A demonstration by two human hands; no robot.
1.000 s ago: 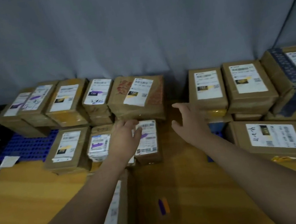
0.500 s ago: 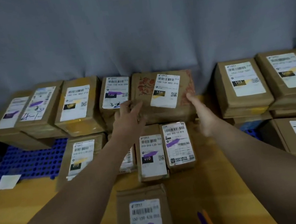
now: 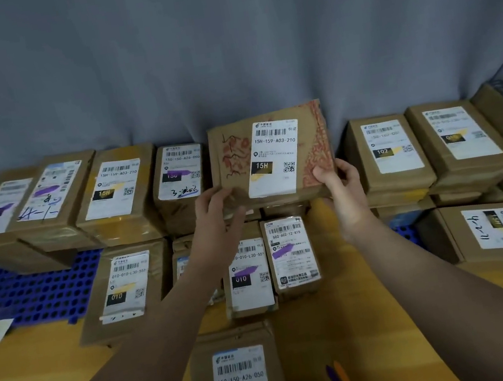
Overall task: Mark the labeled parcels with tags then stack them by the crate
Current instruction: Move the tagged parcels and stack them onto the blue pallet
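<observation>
Near edge: a near parcel labelled 150-150-A26-050 lay flat on the wooden table; purple and orange markers lay side by side just to its right.
Middle row: flat labelled parcels lay between and beside the forearms; a blue perforated base showed at left.
Left hand: gripped the lower left corner of the patterned parcel; fingers curled round its edge.
Right hand: gripped the lower right corner; thumb on the label face, fingers behind.
Patterned parcel: held between both hands, clear of the table; label face, reading 15H-159-A03-210, tilted toward the camera.
Back row: stacked parcels flanked it on both sides.
Background: grey curtain.
</observation>
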